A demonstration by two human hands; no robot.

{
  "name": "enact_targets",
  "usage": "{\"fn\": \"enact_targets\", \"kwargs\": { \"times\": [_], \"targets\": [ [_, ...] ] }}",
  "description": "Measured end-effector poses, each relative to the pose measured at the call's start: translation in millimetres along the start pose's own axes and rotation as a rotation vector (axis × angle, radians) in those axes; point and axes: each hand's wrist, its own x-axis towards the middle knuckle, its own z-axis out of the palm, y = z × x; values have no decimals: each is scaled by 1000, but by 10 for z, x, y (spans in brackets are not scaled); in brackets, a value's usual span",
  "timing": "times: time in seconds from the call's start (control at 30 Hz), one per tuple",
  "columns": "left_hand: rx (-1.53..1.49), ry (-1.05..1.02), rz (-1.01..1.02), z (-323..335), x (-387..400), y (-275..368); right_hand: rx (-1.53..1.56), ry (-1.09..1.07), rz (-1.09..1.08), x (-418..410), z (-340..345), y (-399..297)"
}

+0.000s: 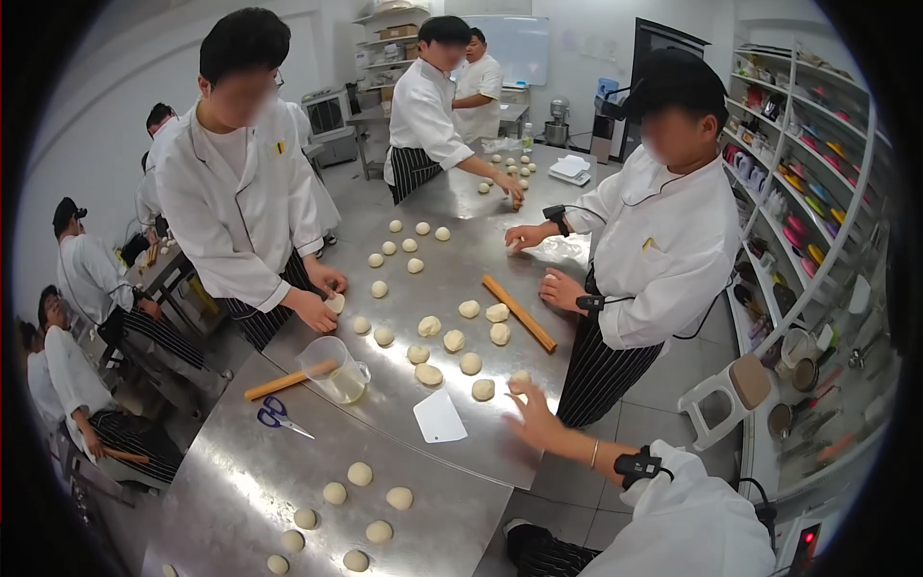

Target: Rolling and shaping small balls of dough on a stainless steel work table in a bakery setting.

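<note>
My right hand (537, 422) reaches in from the lower right over the edge of the steel table (447, 498), its fingers spread and partly blurred. A dough ball (519, 378) lies at its upper fingertips; whether they touch cannot be told. Just left of it sits another dough ball (483, 390), with several more beyond, such as a smooth one (470, 363) and a rougher lump (430, 326). A white plastic dough scraper (440, 417) lies flat to the left of the hand. My left hand is out of view.
A wooden rolling pin (519, 314) lies near a co-worker's hands (562, 291). Further left are a plastic measuring jug (333, 371) with liquid, a second rolling pin (277, 382) and scissors (285, 418). Another co-worker's hands (317, 303) handle dough. More dough balls (360, 474) stand in front.
</note>
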Motion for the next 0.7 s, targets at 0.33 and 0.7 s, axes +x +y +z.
{"fn": "enact_targets", "kwargs": {
  "times": [0.33, 0.7],
  "targets": [
    [-69, 71, 274, 443, -110, -818, 436, -613, -455, -2011, 752, -3187],
    [-446, 171, 118, 870, -151, -895, 348, -366, -142, -2162, 1427, -4125]
  ]
}}
